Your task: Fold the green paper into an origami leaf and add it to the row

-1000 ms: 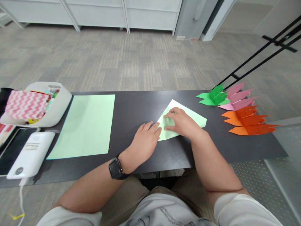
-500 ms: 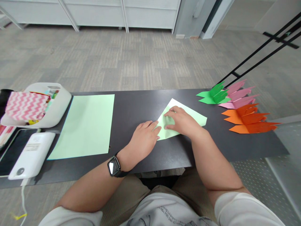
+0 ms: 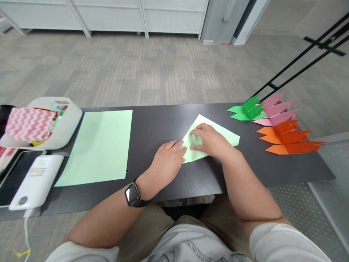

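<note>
A folded piece of pale green paper [image 3: 228,135] lies on the dark table, with a pointed corner at its far end and another to the right. My left hand [image 3: 168,160] rests at its left edge, fingers stretched out and touching the paper. Over the middle of the sheet is my right hand [image 3: 209,141], its fingers curved and apart, fingertips on the paper. Part of the paper is hidden beneath both hands. A black watch sits on my left wrist.
Left of my hands lie flat pale green sheets [image 3: 98,145]. Beyond them are a white basket [image 3: 67,127], a white power bank [image 3: 38,182] and a dark tablet [image 3: 15,182]. Folded paper shapes in green [image 3: 247,109], pink [image 3: 276,109] and orange [image 3: 289,138] stand at the right.
</note>
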Motion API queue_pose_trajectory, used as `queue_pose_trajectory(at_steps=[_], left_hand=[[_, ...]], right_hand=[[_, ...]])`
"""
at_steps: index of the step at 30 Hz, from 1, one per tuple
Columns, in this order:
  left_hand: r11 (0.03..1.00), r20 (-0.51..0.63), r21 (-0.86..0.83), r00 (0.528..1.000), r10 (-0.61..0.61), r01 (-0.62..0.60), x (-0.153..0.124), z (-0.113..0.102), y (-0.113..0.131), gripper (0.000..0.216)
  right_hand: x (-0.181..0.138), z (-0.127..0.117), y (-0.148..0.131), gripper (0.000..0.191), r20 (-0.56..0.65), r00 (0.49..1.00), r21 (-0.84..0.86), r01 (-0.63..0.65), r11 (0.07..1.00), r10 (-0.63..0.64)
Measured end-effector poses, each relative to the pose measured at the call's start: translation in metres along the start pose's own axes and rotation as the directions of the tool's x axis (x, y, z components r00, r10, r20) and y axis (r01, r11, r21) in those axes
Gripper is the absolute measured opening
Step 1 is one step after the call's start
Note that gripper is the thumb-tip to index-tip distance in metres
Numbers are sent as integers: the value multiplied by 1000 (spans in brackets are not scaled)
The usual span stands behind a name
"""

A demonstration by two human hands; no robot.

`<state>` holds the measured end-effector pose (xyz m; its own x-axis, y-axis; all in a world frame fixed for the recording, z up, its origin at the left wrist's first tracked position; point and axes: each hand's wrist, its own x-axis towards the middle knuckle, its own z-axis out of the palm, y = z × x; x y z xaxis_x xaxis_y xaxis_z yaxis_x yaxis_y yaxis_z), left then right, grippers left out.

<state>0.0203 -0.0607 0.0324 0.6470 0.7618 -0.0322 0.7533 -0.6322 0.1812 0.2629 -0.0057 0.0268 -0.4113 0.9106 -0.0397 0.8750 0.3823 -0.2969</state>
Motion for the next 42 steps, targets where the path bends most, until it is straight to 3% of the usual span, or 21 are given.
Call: queue_pose_trajectory(at_steps=[20,27,35,42], left_hand=[[1000,-1,24,1000,-2,2,0,-1,2,39],[997,32,-56,998,47,-45,4,-9,-21,45],[993,12,-101,998,61,-60,12,-12,-41,43],[996,-51,-86,998,-25,20,12,-9,-49,39]], right_hand=[[-1,-3,-4,51,1,1000,-18,-23,1000,23],[0,-4,-5,56,24,999,-1,-33,999,33],[5,-5,-5,55,82,981,62,173,983,-178],[2,-6,-13,56,143,949,51,278,959,-283]])
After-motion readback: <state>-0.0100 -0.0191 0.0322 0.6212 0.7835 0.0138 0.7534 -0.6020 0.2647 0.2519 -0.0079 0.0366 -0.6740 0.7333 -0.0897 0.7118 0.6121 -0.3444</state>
